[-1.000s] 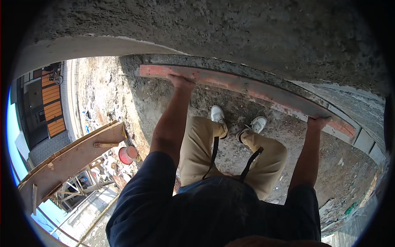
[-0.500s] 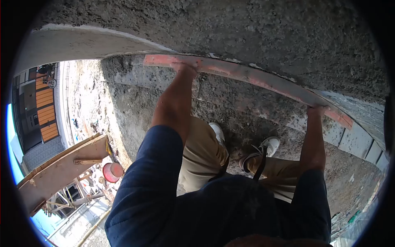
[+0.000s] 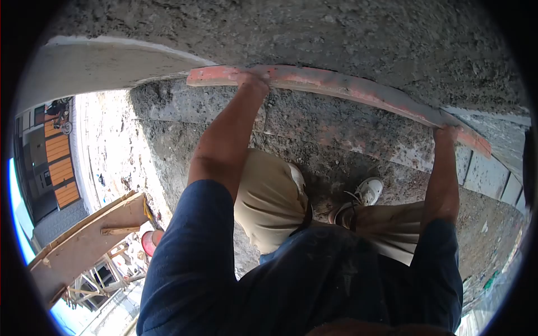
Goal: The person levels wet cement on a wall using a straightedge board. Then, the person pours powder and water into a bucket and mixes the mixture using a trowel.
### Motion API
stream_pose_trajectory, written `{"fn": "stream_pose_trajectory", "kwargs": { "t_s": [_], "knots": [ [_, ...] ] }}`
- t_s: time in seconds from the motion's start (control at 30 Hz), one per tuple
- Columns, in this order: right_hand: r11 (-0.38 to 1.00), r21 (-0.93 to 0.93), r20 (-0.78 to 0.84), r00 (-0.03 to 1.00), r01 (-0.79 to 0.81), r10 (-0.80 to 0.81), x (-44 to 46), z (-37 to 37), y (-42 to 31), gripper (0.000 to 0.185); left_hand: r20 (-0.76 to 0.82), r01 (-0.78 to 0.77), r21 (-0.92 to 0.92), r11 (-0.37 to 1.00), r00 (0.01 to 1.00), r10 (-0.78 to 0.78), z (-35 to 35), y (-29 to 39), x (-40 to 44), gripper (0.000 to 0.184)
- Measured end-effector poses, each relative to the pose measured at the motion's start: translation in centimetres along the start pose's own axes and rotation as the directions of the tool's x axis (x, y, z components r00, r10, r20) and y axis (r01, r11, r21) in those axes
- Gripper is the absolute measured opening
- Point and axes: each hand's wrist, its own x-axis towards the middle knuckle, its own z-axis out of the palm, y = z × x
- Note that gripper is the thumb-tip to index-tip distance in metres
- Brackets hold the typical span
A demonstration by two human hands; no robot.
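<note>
A long straightedge (image 3: pixel 358 94) with worn red paint and grey mortar smears lies along the rough, wet mortar of the wall (image 3: pixel 342 33). The lens makes it look curved. My left hand (image 3: pixel 253 82) is closed around it near its left end. Towards the other end, my right hand (image 3: pixel 446 133) grips it too. On both hands the fingertips are partly hidden behind the bar, and mortar coats the skin there. Its upper edge seems to touch the mortar surface.
Smooth plaster (image 3: pixel 112 64) covers the wall at left, and pale tiles (image 3: pixel 485 175) line its base at right. My shoes (image 3: pixel 369 190) stand on mortar-strewn ground. A wooden board (image 3: pixel 92 241) and a red bucket (image 3: pixel 149 243) are at lower left.
The straightedge has shifted slightly up the view against the wall and its lower face shows more. Both hands moved with it, still gripping; my left elbow has swung outward.
</note>
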Motion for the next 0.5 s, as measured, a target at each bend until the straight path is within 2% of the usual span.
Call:
{"fn": "stream_pose_trajectory", "kwargs": {
  "t_s": [0.03,0.07,0.1,0.13,0.23,0.3,0.33,0.37,0.4,0.5],
  "knots": [
    [0.997,0.007,-0.037,0.997,0.073,-0.073,1.1,-1.2,-0.2,0.066,0.128,0.059,0.058,0.997,0.99,-0.066,-0.9,0.5,-2.5,0.079],
    [0.99,0.017,-0.065,0.988,0.142,-0.14,2.1,-2.0,-0.3,0.068,0.221,0.067,0.028,0.997,0.973,-0.071,-0.8,0.6,-2.9,0.079],
    [0.986,0.022,-0.086,0.983,0.167,-0.164,2.5,-2.4,0.0,0.069,0.263,0.023,0.066,0.998,0.964,-0.04,-0.9,0.4,0.8,0.081],
    [0.985,0.015,-0.11,0.979,0.172,-0.169,2.5,-2.7,0.6,0.071,0.271,0.013,-0.029,0.999,0.963,-0.004,-0.6,0.4,0.0,0.083],
    [0.997,-0.055,-0.22,0.973,0.06,-0.071,0.5,-1.0,5.3,0.076,0.111,-0.108,0.039,0.993,0.988,0.103,-0.7,1.1,1.3,0.079],
    [0.996,-0.088,-0.337,0.94,0.015,-0.044,1.0,-1.8,6.1,0.08,0.247,-0.089,-0.051,0.995,0.964,0.099,-1.7,2.4,10.2,0.08],
    [0.997,-0.071,-0.215,0.976,0.026,-0.041,3.7,-4.1,8.2,0.083,0.147,-0.123,0.066,0.99,0.983,0.113,-0.8,2.7,6.7,0.079],
    [0.998,-0.057,-0.317,0.948,-0.015,-0.004,3.5,-3.8,9.8,0.081,0.048,-0.155,0.189,0.97,0.988,0.148,-1.1,3.6,2.8,0.078],
    [1.0,-0.016,-0.369,0.929,-0.026,0.018,3.1,-3.3,11.1,0.079,0.011,-0.146,0.141,0.979,0.989,0.146,-1.5,4.6,5.4,0.078],
    [0.998,0.001,-0.352,0.934,-0.064,0.061,2.5,-2.6,12.9,0.08,0.047,-0.169,0.169,0.971,0.985,0.164,-1.3,6.1,7.0,0.077]
  ]
}}
